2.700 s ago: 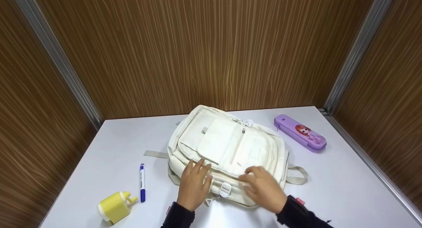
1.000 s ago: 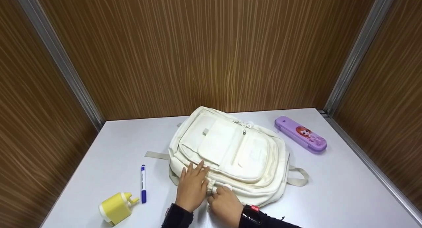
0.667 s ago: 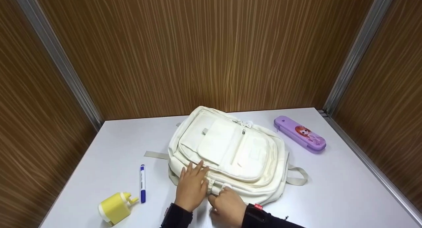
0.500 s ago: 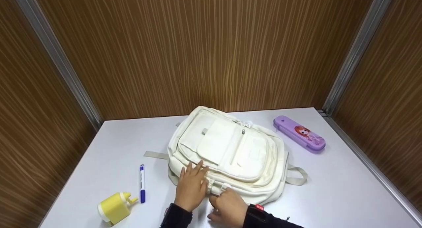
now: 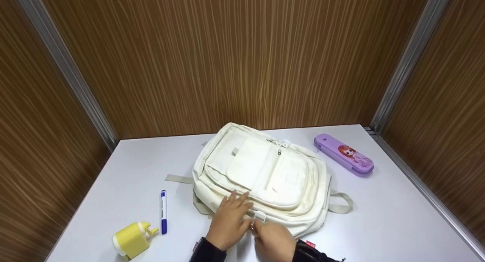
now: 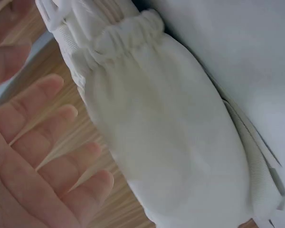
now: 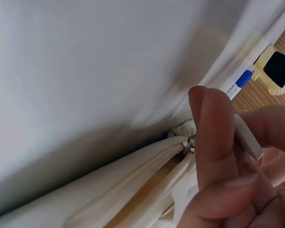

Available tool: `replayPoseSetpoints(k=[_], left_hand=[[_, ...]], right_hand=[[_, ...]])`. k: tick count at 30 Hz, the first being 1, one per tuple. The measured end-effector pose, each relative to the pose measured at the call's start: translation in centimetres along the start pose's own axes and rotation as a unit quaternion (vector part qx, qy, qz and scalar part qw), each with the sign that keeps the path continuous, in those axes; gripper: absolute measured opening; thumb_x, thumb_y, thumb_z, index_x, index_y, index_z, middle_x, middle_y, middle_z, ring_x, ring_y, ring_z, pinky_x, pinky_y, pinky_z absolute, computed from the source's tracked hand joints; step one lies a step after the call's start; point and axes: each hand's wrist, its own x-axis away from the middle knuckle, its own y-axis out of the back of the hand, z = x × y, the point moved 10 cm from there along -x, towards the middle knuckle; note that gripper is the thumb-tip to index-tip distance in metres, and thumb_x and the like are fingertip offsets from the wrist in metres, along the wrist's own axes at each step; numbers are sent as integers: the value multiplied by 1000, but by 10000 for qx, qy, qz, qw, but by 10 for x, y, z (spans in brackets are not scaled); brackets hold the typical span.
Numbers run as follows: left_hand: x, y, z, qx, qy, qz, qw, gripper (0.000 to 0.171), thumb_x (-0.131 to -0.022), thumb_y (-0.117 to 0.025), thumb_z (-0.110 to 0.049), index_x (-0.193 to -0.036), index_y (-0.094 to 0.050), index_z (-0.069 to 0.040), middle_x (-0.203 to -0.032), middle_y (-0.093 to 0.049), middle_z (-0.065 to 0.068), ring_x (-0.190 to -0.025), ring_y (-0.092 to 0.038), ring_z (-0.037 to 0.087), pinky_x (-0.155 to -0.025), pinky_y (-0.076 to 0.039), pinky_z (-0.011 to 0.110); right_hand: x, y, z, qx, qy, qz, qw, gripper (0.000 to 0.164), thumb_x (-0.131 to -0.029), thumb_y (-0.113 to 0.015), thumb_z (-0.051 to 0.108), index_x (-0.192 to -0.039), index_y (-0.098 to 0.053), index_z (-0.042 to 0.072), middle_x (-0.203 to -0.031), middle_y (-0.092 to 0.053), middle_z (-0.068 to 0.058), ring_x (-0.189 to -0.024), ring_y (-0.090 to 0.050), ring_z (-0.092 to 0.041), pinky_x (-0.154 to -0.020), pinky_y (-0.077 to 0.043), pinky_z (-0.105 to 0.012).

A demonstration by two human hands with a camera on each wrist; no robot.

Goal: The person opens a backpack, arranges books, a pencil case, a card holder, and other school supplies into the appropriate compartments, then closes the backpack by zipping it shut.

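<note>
A cream backpack (image 5: 246,167) lies on the table, front pockets up. My left hand (image 5: 229,222) rests along its near side, fingers spread and straight; the left wrist view shows the open palm beside the gathered side pocket (image 6: 156,118). Just right of it, my right hand (image 5: 276,239) curls its fingers at the bag's near edge, below a white strap buckle (image 5: 260,215). In the right wrist view, thumb and forefinger pinch at the zipper slider (image 7: 188,144), with a parted zipper seam running away from it. The pull itself is mostly hidden behind the fingers.
To the left lie a blue-capped marker (image 5: 163,212) and a yellow bottle-shaped object (image 5: 132,239) with a white base. A purple pencil case (image 5: 344,154) with a cartoon print sits at the back right. Wood-grain panels (image 5: 242,57) enclose the white table (image 5: 144,159).
The right hand came down and left from above the bag to its near edge, then shifted slightly right. Its fingers have curled in at the zipper. The left hand slid a little right.
</note>
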Motion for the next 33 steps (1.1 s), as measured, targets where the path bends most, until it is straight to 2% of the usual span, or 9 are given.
replayPoseSetpoints(k=[3, 6, 10, 17, 22, 26, 29, 33], left_hand=[[2, -7, -6, -171, -215, 117, 9996, 39, -82, -73, -25, -120, -68, -20, -143, -56, 4, -135, -48, 39, -110, -36, 60], [3, -10, -6, -361, -201, 86, 9991, 41, -77, -78, -20, -117, -68, -20, -142, -58, 2, -132, -51, 37, -107, -40, 59], [2, -9, -4, -695, -143, -191, 9973, 38, -71, -81, -12, -107, -68, -18, -136, -62, -2, -128, -56, 34, -103, -46, 55], [1, -7, -4, -1226, -312, -568, 9903, 27, -72, -80, -9, -93, -63, -15, -131, -65, -4, -122, -61, 30, -97, -52, 50], [0, -5, -3, -1229, -445, -874, 9876, 25, -72, -76, -5, -89, -61, -15, -127, -66, -1, -119, -63, 29, -93, -54, 49], [2, 1, -1, -1107, -553, -1258, 9843, 28, -67, -77, -2, -85, -59, -15, -122, -66, 5, -116, -64, 29, -94, -54, 44], [4, 6, 3, -1098, -627, -1525, 9802, 32, -62, -78, 0, -83, -58, -15, -116, -65, 8, -106, -66, 27, -90, -55, 38], [3, 9, 13, -1119, -464, -1539, 9806, 35, -61, -76, 5, -83, -59, -15, -112, -62, 9, -98, -66, 26, -85, -55, 37]], right_hand=[[2, 3, -11, -136, -221, -48, 9997, 16, -78, -72, 15, -73, -57, 14, -54, -54, 4, -46, -51, -15, -43, -36, -29], [3, -1, -19, -265, -311, 183, 9990, 18, -75, -73, 15, -63, -60, 17, -54, -56, 9, -47, -47, -7, -44, -34, -24], [5, -3, -25, -588, -354, 411, 9968, 13, -78, -73, 16, -67, -65, 18, -58, -59, 11, -50, -45, -1, -46, -34, -20], [8, -4, -37, -1161, -552, 676, 9894, 17, -83, -70, 18, -68, -61, 19, -56, -50, 15, -51, -34, 4, -48, -29, -17], [11, 0, -46, -1415, -609, 722, 9854, 17, -83, -70, 15, -68, -61, 18, -55, -48, 16, -50, -34, 5, -47, -29, -16], [17, 3, -53, -1704, -646, 857, 9795, 15, -83, -69, 15, -70, -63, 19, -56, -48, 17, -50, -35, 6, -48, -32, -15], [23, 6, -57, -1884, -538, 968, 9758, 15, -84, -69, 15, -71, -64, 19, -58, -50, 17, -51, -37, 7, -48, -34, -15], [29, 9, -62, -2084, -353, 1046, 9718, 15, -85, -70, 15, -73, -64, 20, -60, -54, 17, -53, -39, 8, -49, -37, -14]])
